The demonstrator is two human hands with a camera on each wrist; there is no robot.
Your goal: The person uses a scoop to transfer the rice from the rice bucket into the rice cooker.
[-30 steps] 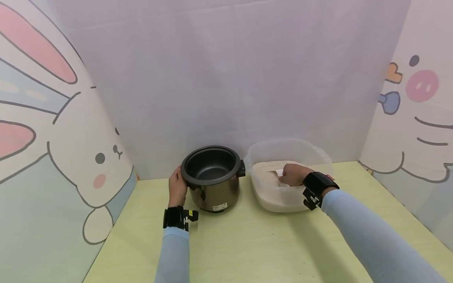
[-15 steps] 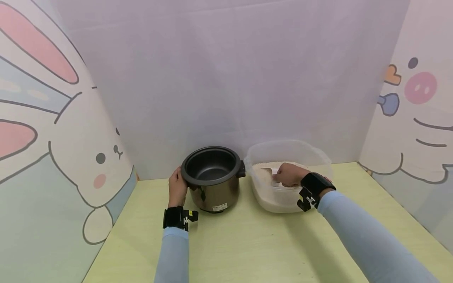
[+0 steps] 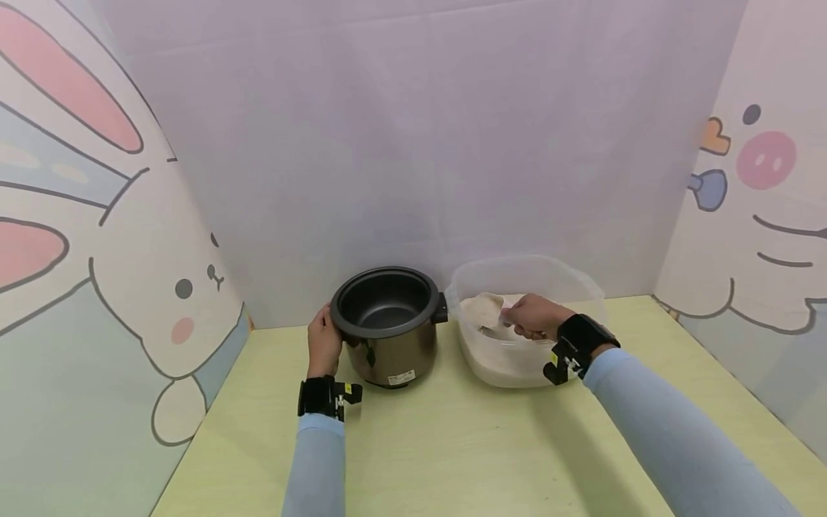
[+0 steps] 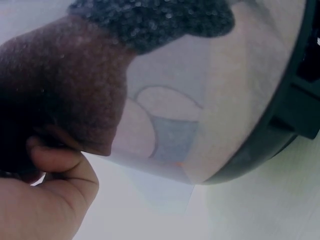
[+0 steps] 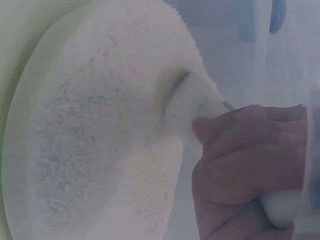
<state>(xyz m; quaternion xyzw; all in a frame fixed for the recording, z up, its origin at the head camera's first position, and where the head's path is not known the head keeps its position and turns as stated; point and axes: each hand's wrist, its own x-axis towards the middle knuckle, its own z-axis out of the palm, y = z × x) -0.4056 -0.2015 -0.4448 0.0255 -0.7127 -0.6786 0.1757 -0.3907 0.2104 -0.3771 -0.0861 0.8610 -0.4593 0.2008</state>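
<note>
My left hand [image 3: 324, 343] grips the left side of a rice cooker [image 3: 400, 352] at its handle. In the left wrist view the thumb [image 4: 67, 167] curls against that handle, and most of the fingers are hidden. The cooker stands lidless, its dark inner pot [image 3: 388, 305] showing bare. To its right is a translucent plastic bin [image 3: 526, 269] part-filled with white rice [image 5: 75, 155]. Over the rice my right hand [image 3: 538, 316] holds a white scoop [image 5: 192, 107] by its handle. Rice is heaped in the scoop, which sits inside the bin, below its rim.
Cooker and bin stand side by side on a pale green table [image 3: 446, 452], close to a light cloth backdrop [image 3: 413, 143]. Cartoon-printed panels rise at the left [image 3: 161, 287] and right [image 3: 769, 266]. The cooker's other handle [image 3: 442, 309] points at the bin.
My right hand has moved left with the scoop, then turned and lifted it, so a heap of rice now shows in it. The left hand and the cooker have stayed put.
</note>
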